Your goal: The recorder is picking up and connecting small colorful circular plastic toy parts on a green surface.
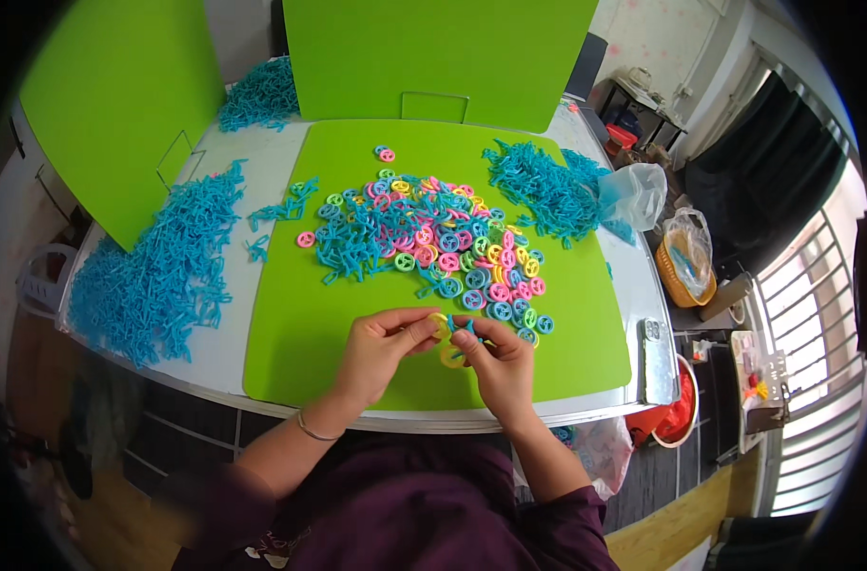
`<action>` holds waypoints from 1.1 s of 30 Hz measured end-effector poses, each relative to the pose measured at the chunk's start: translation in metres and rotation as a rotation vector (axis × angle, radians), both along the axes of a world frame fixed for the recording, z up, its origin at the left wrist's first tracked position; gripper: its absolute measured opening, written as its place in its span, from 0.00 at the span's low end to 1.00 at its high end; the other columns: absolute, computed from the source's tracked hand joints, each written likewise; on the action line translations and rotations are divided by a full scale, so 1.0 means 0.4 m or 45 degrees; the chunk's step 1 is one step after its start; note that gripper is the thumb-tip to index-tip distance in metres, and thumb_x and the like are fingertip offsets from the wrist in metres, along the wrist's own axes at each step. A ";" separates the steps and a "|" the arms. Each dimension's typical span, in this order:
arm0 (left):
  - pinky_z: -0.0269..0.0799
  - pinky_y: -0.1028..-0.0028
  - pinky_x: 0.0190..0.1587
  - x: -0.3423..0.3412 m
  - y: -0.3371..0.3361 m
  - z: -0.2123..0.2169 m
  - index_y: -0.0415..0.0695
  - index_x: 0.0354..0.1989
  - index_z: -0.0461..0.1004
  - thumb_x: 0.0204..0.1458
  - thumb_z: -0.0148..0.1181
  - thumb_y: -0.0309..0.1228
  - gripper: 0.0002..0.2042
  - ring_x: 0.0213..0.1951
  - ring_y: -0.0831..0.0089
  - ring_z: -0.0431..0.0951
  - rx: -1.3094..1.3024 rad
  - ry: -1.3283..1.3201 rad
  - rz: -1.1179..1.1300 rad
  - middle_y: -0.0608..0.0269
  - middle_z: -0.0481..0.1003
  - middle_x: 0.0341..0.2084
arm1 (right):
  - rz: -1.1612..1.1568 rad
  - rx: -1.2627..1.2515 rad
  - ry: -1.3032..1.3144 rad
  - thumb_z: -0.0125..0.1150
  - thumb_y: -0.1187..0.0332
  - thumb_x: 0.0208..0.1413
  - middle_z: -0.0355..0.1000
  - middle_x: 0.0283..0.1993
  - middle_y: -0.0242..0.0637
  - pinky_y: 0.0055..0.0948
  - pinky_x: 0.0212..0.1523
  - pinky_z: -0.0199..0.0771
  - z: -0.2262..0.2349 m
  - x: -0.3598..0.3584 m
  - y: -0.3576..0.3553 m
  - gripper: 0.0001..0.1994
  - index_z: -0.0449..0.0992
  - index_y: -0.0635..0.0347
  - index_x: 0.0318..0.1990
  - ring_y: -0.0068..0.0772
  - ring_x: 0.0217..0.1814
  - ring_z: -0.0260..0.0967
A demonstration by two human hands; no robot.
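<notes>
My left hand (pixel 381 350) pinches a small yellow plastic wheel (pixel 441 324) between thumb and fingers, above the near part of the green mat (pixel 310 366). Close beside it, my right hand (pixel 502 369) has its thumb and fingers closed on a blue plastic connector piece (pixel 469 327). The connector touches or nearly touches the wheel; the fingers hide the joint. A second yellow wheel (pixel 451 357) hangs just below, between the hands. Beyond them lies a mixed heap of pink, yellow, green and blue spoked wheels (pixel 449 242) with blue connectors among them.
Large piles of blue connectors (pixel 153 276) lie on the left, at the far left corner (pixel 260 95) and on the right (pixel 543 190). Green boards (pixel 433 57) stand behind and left. A phone (pixel 657 362) rests on the right edge, below a plastic bag (pixel 633 195). A basket (pixel 683 276) stands beyond.
</notes>
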State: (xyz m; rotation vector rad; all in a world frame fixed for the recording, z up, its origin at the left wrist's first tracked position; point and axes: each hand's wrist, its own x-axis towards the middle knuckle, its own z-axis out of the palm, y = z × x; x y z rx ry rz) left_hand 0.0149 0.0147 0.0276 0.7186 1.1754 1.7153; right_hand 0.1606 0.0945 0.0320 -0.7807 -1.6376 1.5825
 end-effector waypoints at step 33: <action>0.67 0.73 0.52 -0.025 -0.015 0.003 0.42 0.63 0.56 0.58 0.53 0.27 0.24 0.51 0.71 0.69 0.118 0.073 0.004 0.58 0.62 0.57 | -0.088 0.399 -0.117 0.61 0.80 0.47 0.73 0.39 0.40 0.27 0.44 0.67 0.044 0.274 -0.003 0.12 0.75 0.66 0.42 0.30 0.42 0.70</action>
